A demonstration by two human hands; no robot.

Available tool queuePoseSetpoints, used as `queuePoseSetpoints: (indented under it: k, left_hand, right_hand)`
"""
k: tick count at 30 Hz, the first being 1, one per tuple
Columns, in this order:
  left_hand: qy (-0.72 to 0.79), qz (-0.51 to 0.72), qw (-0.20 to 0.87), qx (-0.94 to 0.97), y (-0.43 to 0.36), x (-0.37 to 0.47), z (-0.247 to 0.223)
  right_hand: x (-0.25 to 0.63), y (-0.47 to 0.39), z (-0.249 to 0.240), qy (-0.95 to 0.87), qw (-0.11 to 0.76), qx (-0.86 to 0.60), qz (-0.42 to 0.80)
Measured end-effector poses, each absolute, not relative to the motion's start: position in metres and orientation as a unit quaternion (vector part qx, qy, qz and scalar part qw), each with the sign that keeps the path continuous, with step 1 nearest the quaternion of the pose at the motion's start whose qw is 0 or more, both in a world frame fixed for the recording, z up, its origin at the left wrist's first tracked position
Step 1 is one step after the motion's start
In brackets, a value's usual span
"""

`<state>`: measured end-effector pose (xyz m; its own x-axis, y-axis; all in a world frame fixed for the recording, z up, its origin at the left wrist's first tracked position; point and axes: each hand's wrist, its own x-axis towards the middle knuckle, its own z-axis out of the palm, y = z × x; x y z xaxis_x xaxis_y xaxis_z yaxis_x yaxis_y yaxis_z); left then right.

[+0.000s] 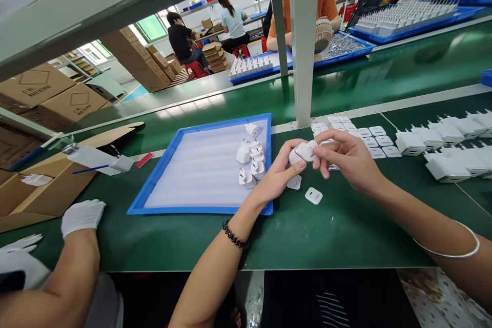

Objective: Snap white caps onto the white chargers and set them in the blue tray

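Observation:
My left hand (282,171) is closed around a white charger housing (294,157) above the bench. Pinched in the fingertips of my right hand (348,156) is a small white cover plate (307,150), held against the end of that housing. Beneath my hands, a loose white cover plate (314,195) with a dark slot lies on the green bench, and another cover plate (294,182) is partly hidden by my left hand. Several white plug chargers (246,178) stand in the right part of the blue tray (200,210), left of my hand.
Rows of white cover plates (377,142) and charger bodies (448,166) extend to the right. A grey post (303,61) rises behind my hands. At left, a co-worker's gloved hand (82,216) rests near a cardboard box (46,200). Beyond are loaded trays (407,18) and seated people.

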<state>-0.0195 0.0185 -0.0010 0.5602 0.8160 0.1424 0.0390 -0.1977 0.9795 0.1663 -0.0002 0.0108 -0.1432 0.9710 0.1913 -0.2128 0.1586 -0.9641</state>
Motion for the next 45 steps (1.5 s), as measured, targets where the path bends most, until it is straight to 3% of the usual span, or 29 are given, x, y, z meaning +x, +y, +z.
queuePoseSetpoints:
  k: [20,45]
  left_hand:
    - [0.282,0.35,0.591,0.67,0.0205,-0.0181,-0.0044]
    - [0.262,0.365,0.548,0.706,0.0213,-0.0171,-0.0083]
  right_hand:
    - [0.1665,-0.0003,0.0097,-0.533,0.545,-0.362,0.536]
    - [0.1625,-0.0065,0.0064,-0.58,0.553,-0.394,0.451]
